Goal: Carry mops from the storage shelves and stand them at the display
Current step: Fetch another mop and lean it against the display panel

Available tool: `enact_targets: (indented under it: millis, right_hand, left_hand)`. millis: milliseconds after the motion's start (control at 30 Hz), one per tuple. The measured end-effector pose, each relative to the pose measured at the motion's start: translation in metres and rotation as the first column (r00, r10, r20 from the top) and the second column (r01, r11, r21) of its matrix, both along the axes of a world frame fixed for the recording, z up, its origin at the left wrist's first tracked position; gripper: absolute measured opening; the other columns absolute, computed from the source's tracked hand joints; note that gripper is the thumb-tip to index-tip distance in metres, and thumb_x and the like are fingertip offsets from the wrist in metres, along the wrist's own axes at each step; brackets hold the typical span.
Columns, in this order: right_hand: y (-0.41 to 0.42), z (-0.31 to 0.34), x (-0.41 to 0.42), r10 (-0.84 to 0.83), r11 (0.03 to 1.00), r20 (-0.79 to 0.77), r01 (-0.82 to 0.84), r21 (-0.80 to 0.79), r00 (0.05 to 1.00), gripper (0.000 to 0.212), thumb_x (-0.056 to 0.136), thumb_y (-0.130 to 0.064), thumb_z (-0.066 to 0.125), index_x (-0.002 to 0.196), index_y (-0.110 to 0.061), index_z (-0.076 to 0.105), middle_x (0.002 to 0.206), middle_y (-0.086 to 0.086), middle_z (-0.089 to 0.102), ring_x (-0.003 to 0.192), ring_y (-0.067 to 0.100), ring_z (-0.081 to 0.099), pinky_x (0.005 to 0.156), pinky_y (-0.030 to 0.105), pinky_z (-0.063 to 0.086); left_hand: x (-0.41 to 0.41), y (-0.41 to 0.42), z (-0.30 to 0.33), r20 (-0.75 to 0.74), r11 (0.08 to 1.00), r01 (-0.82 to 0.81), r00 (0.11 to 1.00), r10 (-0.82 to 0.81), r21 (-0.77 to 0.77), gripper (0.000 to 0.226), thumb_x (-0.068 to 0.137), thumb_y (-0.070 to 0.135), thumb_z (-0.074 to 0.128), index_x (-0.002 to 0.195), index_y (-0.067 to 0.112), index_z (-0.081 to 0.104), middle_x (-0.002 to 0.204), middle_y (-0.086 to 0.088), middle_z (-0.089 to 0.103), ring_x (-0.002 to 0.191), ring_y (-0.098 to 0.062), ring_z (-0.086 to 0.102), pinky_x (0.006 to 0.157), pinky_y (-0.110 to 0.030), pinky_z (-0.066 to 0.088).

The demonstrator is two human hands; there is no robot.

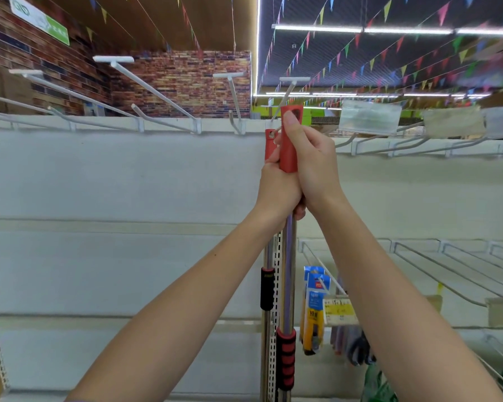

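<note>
Reaching up in front of a white shelf wall, the person holds two mop poles side by side, both upright. The right hand is wrapped round the red cap of the nearer pole, its thumb laid up along the cap's top end. The left hand is curled round the poles just below, partly hidden behind the right hand; exactly which pole its fingers close on cannot be told. The second pole stands just to the left, and its own red cap has a hole at the top through which a white peg hook seems to pass. Lower down, the nearer pole carries a red and black ribbed grip, and the left one a black grip. A perforated metal upright runs between them on the wall.

More white hooks stick out along the top rail. Right of the poles hang blue and yellow packets with a yellow price tag beside them. Coloured bunting crosses the ceiling above a brick-patterned wall.
</note>
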State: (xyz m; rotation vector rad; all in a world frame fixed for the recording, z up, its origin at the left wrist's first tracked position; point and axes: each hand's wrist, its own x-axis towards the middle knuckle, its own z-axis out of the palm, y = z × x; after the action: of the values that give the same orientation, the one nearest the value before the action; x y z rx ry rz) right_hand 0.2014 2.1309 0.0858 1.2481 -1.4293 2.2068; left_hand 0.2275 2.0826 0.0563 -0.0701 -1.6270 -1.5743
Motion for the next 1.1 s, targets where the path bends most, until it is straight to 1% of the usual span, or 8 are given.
enact_targets:
  millis: [133, 333, 467, 600, 733, 833, 1000, 1100]
  right_hand:
    - [-0.005, 0.004, -0.004, 0.013, 1.0, 0.026, -0.013, -0.005, 1.0, 0.049, 0.095, -0.045, 0.064, 0.081, 0.001, 0.07, 0.069, 0.003, 0.069, 0.066, 0.017, 0.067, 0.083, 0.048, 0.057]
    - [-0.022, -0.009, -0.019, -0.001, 0.997, 0.1, -0.007, 0.077, 0.995, 0.042, 0.095, -0.047, 0.064, 0.076, -0.009, 0.068, 0.064, -0.001, 0.066, 0.063, 0.012, 0.066, 0.068, 0.029, 0.053]
    - [-0.033, -0.011, -0.032, -0.036, 0.991, 0.13, 0.019, 0.13, 0.991, 0.052, 0.095, -0.054, 0.059, 0.083, -0.005, 0.07, 0.069, 0.003, 0.07, 0.066, 0.013, 0.069, 0.069, 0.027, 0.054]
    - [-0.036, -0.01, -0.04, -0.001, 0.987, 0.11, -0.016, 0.158, 0.994, 0.054, 0.097, -0.054, 0.056, 0.088, -0.002, 0.067, 0.068, 0.009, 0.071, 0.068, 0.023, 0.072, 0.072, 0.038, 0.061]
    - [-0.037, -0.009, -0.045, 0.02, 0.977, 0.092, -0.039, 0.207, 0.996, 0.059, 0.098, -0.053, 0.054, 0.098, 0.005, 0.063, 0.073, 0.011, 0.07, 0.066, 0.029, 0.073, 0.068, 0.043, 0.061]
    - [-0.041, -0.005, -0.052, 0.042, 0.97, 0.075, -0.059, 0.237, 0.996, 0.054, 0.101, -0.05, 0.052, 0.099, 0.003, 0.062, 0.075, 0.011, 0.068, 0.062, 0.028, 0.07, 0.067, 0.043, 0.06]
    - [-0.07, -0.013, -0.068, -0.069, 0.969, 0.037, 0.058, 0.24, 0.997, 0.045, 0.1, -0.051, 0.049, 0.095, -0.006, 0.056, 0.071, 0.005, 0.06, 0.055, 0.019, 0.06, 0.06, 0.04, 0.054]
    - [-0.086, -0.023, -0.078, -0.206, 0.95, -0.031, 0.207, 0.232, 0.978, 0.026, 0.097, -0.033, 0.057, 0.095, -0.008, 0.052, 0.069, 0.004, 0.057, 0.053, 0.017, 0.056, 0.052, 0.033, 0.048]
  left_hand:
    - [-0.005, -0.004, 0.004, 0.012, 1.0, 0.002, 1.0, -0.002, 0.012, 0.011, 0.099, 0.018, 0.052, 0.093, 0.015, 0.061, 0.055, -0.009, 0.052, 0.034, -0.022, 0.039, 0.039, -0.026, 0.036]
    - [-0.016, -0.021, -0.009, 0.095, 1.0, -0.024, 0.995, 0.023, 0.006, 0.013, 0.1, 0.019, 0.047, 0.094, 0.018, 0.059, 0.063, -0.013, 0.052, 0.035, -0.022, 0.039, 0.04, -0.026, 0.036]
    - [-0.024, -0.032, -0.01, 0.107, 0.998, -0.047, 0.993, 0.05, -0.033, 0.015, 0.099, 0.015, 0.046, 0.095, 0.013, 0.06, 0.064, -0.016, 0.056, 0.036, -0.025, 0.043, 0.04, -0.028, 0.039]
    - [-0.023, -0.044, -0.02, 0.148, 0.996, 0.003, 0.989, 0.009, -0.085, 0.012, 0.093, 0.002, 0.049, 0.084, 0.001, 0.057, 0.055, -0.016, 0.051, 0.035, -0.022, 0.045, 0.038, -0.025, 0.038]
    - [-0.027, -0.051, -0.035, 0.235, 0.998, 0.059, 0.971, -0.052, -0.024, 0.018, 0.093, 0.005, 0.052, 0.076, 0.005, 0.051, 0.049, -0.007, 0.044, 0.034, -0.019, 0.043, 0.038, -0.023, 0.035]
    - [-0.034, -0.058, -0.044, 0.291, 0.999, 0.048, 0.956, -0.041, -0.017, 0.013, 0.089, 0.002, 0.053, 0.077, 0.005, 0.051, 0.048, -0.009, 0.047, 0.035, -0.021, 0.044, 0.041, -0.025, 0.039]
    - [-0.053, -0.073, -0.061, 0.396, 0.999, -0.008, 0.918, 0.019, -0.031, 0.033, 0.092, 0.003, 0.045, 0.059, 0.007, 0.047, 0.043, -0.012, 0.041, 0.033, -0.022, 0.038, 0.048, -0.029, 0.04]
    - [-0.064, -0.08, -0.058, 0.419, 0.998, -0.042, 0.906, 0.06, -0.052, 0.032, 0.089, -0.002, 0.035, 0.061, 0.006, 0.049, 0.039, -0.011, 0.041, 0.031, -0.02, 0.037, 0.047, -0.027, 0.038]
